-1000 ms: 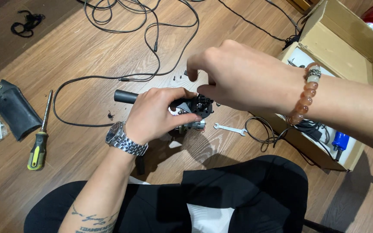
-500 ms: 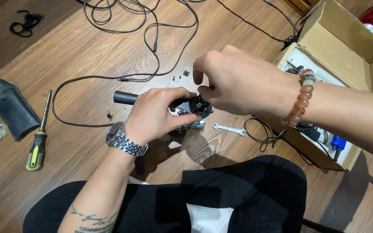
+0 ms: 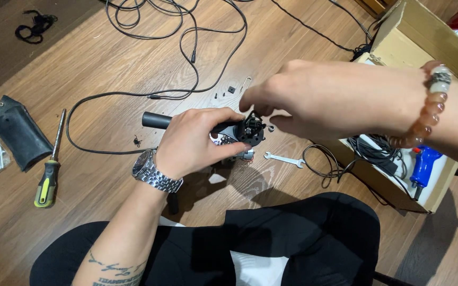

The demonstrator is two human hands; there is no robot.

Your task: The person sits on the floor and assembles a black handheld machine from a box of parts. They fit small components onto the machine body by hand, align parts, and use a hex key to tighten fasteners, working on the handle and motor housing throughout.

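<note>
Left hand (image 3: 194, 143) clamped around small black device (image 3: 242, 131); right hand (image 3: 335, 100) fingertips pinched at its top, fitting tiny part. Next needs steady, fine alignment.

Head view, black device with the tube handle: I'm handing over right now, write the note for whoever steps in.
Left hand: gripping the black device above the wooden floor, tube end pointing left.
Right hand: fingertips pinched at the device's front end; what they hold is hidden.
Around: small wrench just right of the device, tiny loose parts beyond it, screwdriver and black pouch far left, open cardboard box on the right.
Done: device partly opened.
Left: loose parts not yet fitted.
</note>
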